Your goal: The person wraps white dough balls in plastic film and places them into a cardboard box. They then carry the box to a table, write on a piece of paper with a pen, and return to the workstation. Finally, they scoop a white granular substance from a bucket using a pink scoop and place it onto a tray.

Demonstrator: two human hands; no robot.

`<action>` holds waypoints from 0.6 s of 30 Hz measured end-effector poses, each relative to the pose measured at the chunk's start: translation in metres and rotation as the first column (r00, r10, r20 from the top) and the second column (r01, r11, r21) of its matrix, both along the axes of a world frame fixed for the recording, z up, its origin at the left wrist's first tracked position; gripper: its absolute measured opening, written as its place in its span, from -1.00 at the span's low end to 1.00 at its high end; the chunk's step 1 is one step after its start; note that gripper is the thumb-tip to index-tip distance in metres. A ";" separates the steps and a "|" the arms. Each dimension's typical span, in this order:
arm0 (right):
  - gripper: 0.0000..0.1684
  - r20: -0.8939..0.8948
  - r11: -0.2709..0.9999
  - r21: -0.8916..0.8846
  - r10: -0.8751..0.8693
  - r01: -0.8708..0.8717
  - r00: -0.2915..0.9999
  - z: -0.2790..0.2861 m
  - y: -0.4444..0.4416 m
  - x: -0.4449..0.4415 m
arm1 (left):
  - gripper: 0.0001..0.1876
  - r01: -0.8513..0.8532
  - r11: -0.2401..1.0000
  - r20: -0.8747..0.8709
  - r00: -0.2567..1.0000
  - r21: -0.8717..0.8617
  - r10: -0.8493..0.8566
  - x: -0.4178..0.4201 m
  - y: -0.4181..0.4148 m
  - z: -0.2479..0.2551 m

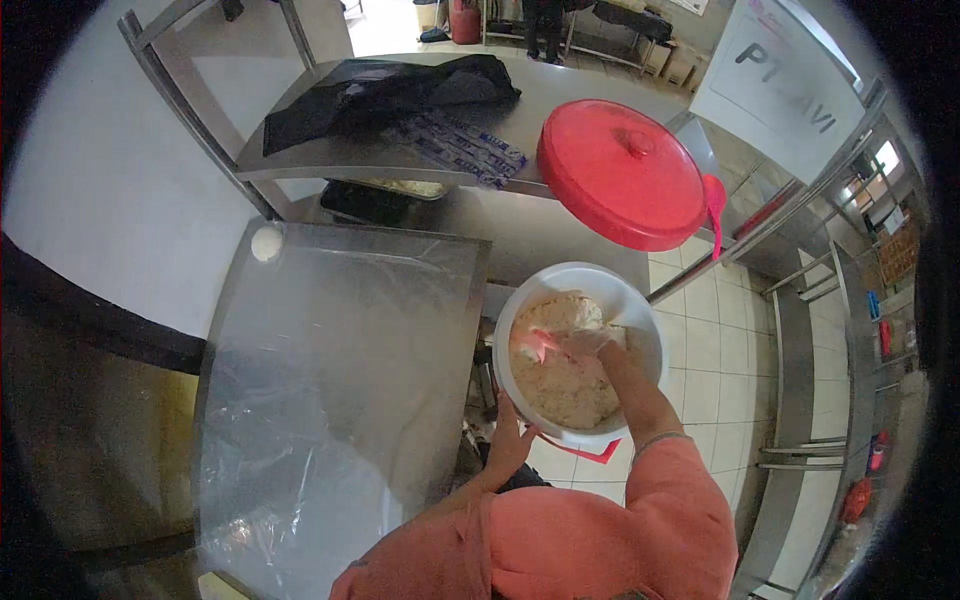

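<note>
A white plastic bucket (654, 367) stands before me, holding a pale brown, crumbly food mixture (570, 401) with whiter patches near the far side. My right hand (589, 345) reaches down inside it and seems to wear a thin clear glove. A pink utensil (543, 343), probably a scoop or spoon, projects from its fingers, partly sunk in the mixture, so its full shape is hidden. Against the bucket's near left outer wall, my left hand (511, 442) steadies it, fingers up along the side. Below the bucket's near edge shows a red plastic piece (600, 452).
Left of the bucket is a steel table (352, 337) with plastic film (262, 480) and a round white ball (267, 244). On the shelf ahead lie black plastic (390, 97), a red lid (619, 176) overhanging its edge, and a pink spoon (715, 214). Another person (543, 30) stands far off.
</note>
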State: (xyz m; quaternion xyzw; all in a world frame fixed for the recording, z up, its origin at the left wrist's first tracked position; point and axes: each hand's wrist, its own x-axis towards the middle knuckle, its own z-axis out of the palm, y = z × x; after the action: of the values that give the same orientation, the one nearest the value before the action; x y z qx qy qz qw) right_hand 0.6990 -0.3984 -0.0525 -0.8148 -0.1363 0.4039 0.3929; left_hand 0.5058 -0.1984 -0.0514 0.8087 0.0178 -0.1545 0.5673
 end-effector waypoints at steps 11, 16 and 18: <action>-0.28 0.151 0.975 -0.142 0.190 -0.169 0.970 0.024 -0.004 -0.094 | -0.03 -0.120 0.982 0.108 0.985 -0.147 0.136 0.000 -0.004 0.004; -0.37 0.227 0.923 -0.269 0.339 -0.276 0.913 0.089 0.006 -0.111 | -0.03 -0.123 0.991 0.273 0.956 0.056 0.103 0.000 -0.004 -0.007; -0.32 0.274 0.955 -0.114 0.296 -0.274 0.915 0.057 -0.019 -0.114 | -0.03 -0.101 0.995 0.219 0.970 -0.028 0.104 -0.001 -0.004 -0.001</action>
State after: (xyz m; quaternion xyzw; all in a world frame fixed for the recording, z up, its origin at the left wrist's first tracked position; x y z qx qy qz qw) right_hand 0.5854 -0.4177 0.0040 -0.8501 -0.2945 0.3384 0.2758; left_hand 0.5050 -0.2026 -0.0528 0.8142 -0.0046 -0.0344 0.5795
